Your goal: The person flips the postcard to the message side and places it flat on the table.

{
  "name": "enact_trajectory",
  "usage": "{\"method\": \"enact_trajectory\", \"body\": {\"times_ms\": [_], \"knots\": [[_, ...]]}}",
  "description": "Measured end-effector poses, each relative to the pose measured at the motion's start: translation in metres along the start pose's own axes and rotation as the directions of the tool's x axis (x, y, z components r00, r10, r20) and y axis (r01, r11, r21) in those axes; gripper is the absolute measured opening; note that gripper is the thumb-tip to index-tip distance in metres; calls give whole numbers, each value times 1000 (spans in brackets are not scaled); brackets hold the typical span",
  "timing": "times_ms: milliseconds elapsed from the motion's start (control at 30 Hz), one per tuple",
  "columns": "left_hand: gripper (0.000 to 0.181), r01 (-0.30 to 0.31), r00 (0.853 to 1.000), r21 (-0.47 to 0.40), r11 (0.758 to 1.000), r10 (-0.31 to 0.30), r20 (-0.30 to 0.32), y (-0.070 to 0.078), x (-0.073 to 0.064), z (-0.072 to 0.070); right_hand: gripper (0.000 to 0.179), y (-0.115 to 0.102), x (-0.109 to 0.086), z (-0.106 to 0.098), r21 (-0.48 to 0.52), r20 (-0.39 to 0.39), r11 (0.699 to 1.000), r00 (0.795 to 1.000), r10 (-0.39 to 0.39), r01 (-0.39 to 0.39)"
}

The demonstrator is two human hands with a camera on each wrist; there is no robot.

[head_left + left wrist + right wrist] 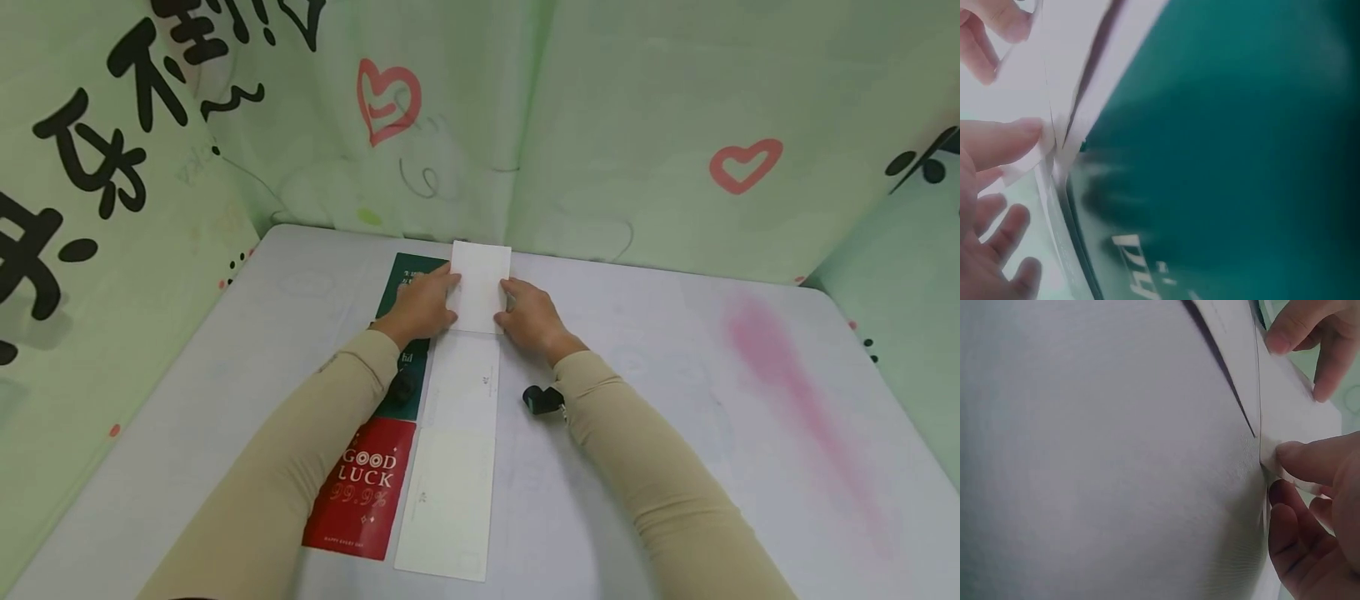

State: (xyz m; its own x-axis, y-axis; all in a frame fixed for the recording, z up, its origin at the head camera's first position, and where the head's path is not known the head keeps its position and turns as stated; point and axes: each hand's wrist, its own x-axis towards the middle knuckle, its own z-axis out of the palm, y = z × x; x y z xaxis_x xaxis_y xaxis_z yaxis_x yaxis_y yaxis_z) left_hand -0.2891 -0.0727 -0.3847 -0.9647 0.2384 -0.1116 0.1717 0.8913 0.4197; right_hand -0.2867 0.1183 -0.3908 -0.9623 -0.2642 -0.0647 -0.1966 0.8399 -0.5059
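A blank white card [480, 283] is at the far end of a column of white cards, near the table's back edge. My left hand [422, 307] holds its left side, the thumb at the near corner. On the opposite side my right hand [534, 317] pinches the edge; in the right wrist view its thumb [1316, 456] lies on the card. Below it lie a middle white card [461, 379] and a near white card [446, 504], each with small print. Green card surface [401, 387], partly hidden by the left hand and forearm, runs alongside to the left.
A red "GOOD LUCK" card [360, 492] lies nearest me on the left, partly under the left sleeve. A small black device [542, 400] hangs at the right wrist. The white tabletop [645, 350] has a pink smear [787, 375] at right; green cloth [600, 125] encloses it.
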Motion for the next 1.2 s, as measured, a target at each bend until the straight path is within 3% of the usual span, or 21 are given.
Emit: {"method": "enact_trajectory", "body": {"times_ms": [233, 433, 700, 1200], "knots": [[65, 9, 996, 81, 997, -16, 87, 0, 3, -2, 62, 1, 0, -1, -81, 58, 996, 998, -23, 27], [63, 25, 989, 76, 997, -36, 145, -3, 4, -3, 62, 0, -2, -2, -66, 107, 998, 994, 3, 4], [64, 44, 987, 58, 997, -52, 149, -4, 5, 0, 61, -1, -4, -2, -75, 141, 997, 990, 22, -12], [50, 32, 988, 95, 995, -46, 148, 0, 3, 0, 58, 2, -6, 0, -37, 124, 999, 992, 24, -19]]}}
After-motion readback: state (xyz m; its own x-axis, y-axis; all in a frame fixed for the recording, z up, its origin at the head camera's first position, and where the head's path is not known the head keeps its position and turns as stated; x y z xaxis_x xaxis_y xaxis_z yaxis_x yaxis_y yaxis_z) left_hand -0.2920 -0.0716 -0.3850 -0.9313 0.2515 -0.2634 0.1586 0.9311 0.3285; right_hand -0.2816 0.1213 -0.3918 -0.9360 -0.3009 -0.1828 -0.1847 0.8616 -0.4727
